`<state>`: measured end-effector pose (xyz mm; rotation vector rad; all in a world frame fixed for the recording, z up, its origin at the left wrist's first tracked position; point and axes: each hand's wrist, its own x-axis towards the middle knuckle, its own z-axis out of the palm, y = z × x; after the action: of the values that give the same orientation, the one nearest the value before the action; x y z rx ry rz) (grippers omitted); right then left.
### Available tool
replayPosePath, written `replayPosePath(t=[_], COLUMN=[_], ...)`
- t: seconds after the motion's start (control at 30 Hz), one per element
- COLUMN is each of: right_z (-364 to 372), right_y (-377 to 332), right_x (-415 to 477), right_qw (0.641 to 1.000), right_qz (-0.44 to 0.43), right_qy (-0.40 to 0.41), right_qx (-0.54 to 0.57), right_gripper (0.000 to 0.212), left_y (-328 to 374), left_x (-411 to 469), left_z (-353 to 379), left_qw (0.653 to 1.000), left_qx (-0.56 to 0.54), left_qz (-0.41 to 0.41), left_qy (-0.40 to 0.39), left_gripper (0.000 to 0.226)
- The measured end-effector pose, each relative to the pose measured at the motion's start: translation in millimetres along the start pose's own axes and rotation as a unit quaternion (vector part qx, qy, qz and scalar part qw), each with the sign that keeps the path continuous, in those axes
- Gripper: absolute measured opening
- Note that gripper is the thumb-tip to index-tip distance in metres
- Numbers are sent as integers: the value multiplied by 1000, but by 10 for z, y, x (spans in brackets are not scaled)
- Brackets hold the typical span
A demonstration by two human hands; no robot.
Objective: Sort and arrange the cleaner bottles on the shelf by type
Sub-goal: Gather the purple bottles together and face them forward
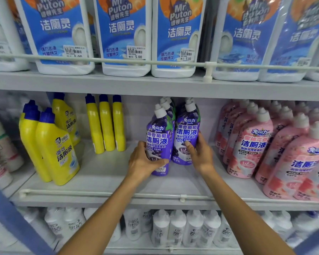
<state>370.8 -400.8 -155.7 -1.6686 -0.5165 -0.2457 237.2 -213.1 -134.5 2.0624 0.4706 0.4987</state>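
Note:
Two rows of purple cleaner bottles with white caps stand in the middle of the middle shelf (107,173). My left hand (143,161) grips the front bottle of the left row (157,142) low on its body. My right hand (199,153) grips the front bottle of the right row (187,133) from its right side. More purple bottles stand behind both. Yellow bottles with blue caps (52,144) stand at the left, three of them (106,124) turned sideways at the back. Pink bottles (252,144) fill the right side.
A white rail (118,194) runs along the shelf's front edge. Large white bottles with blue labels (122,34) fill the upper shelf behind another rail. Small white bottles (177,227) line the bottom shelf. White and red bottles (2,148) stand at the far left.

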Motion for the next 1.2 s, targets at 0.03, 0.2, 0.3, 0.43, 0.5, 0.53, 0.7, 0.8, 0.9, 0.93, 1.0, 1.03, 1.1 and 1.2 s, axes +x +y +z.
replayPosePath(t=[0.03,0.2,0.3,0.43,0.5,0.53,0.7,0.8,0.9,0.93,1.0,1.03,1.1,1.2], right_z=[9,12,-17,-94,-137,-151,-128,-122,-139,-148,-176,-195,-233,-315], right_y=[-8,-64,-91,-93,-88,-92,-106,-82,-85,-95,-162,-196,-288,-405], right_x=[-6,-33,-45,2,23,27,-3,-8,4,6,3,2,-13,-92], right_qw=[1000,1000,1000,999,998,998,998,998,998,997,995,994,993,991], right_qz=[0,4,13,26,25,25,19,19,24,24,29,31,41,76], right_qy=[-1,4,-3,-24,-35,-38,-32,-30,-38,-41,-50,-53,-69,-100], right_qx=[5,-10,-12,-18,-37,-44,-51,-53,-54,-60,-79,-87,-82,-40], right_gripper=[79,70,79,73,63,61,70,69,63,61,51,46,44,45], left_y=[21,2,29,66,92,109,178,189,205,203,203,207,193,185], left_x=[-17,114,174,142,77,46,-34,-44,-66,-63,-53,-49,-15,22], left_z=[61,241,228,241,271,291,345,355,370,372,363,352,329,312], left_qw=[1000,999,998,997,997,997,998,998,997,997,997,996,994,993], left_qx=[1,-23,-36,-45,-49,-48,-26,-20,-22,-26,-43,-52,-71,-98], left_qz=[-7,-22,-49,-57,-60,-59,-62,-66,-71,-70,-71,-75,-75,-60], left_qy=[12,3,-36,-28,-19,-12,5,4,3,2,-5,-12,-26,-34], left_gripper=[82,88,92,94,91,90,97,93,88,89,91,92,93,74])
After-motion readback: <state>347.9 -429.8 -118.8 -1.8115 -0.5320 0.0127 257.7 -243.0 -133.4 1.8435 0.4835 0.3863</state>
